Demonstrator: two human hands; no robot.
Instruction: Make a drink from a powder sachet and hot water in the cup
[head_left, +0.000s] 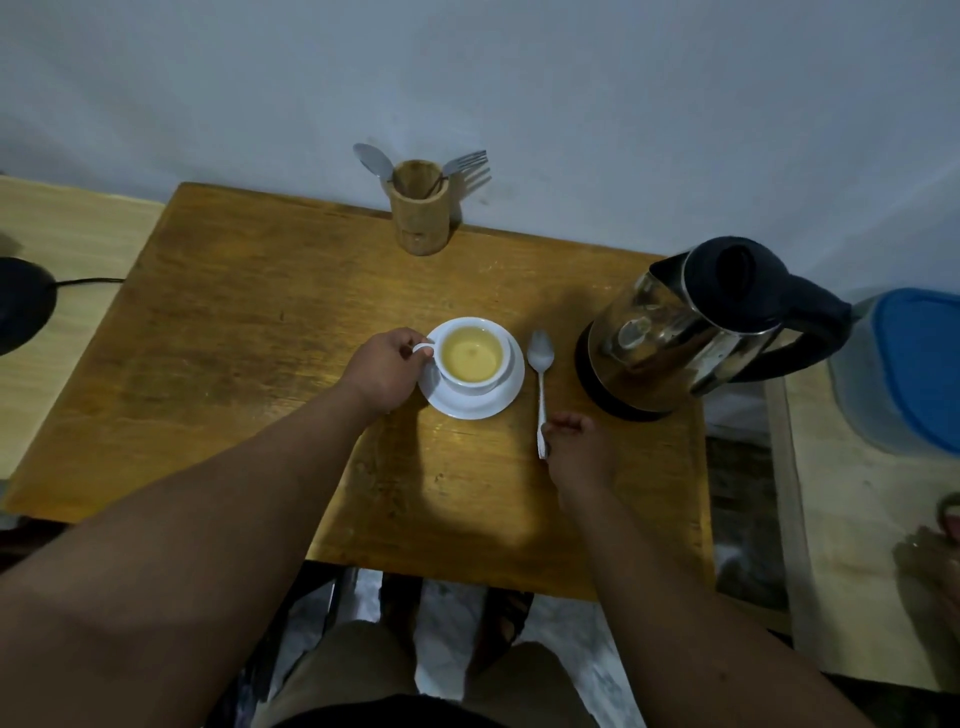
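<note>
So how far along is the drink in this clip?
Nearly finished, it seems. Done: the cup on its saucer holds yellowish liquid, and the kettle stands upright on the table. In hand: the left hand pinches the cup's handle while the right hand is at the handle end of the spoon lying beside the saucer. Left: little beyond clearing up; no sachet is visible.

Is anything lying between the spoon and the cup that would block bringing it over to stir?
Nothing visible does. The spoon lies on the bare table just right of the saucer, its handle end at the right hand. The kettle stands on its far side, and the left hand holds the cup handle.
</note>
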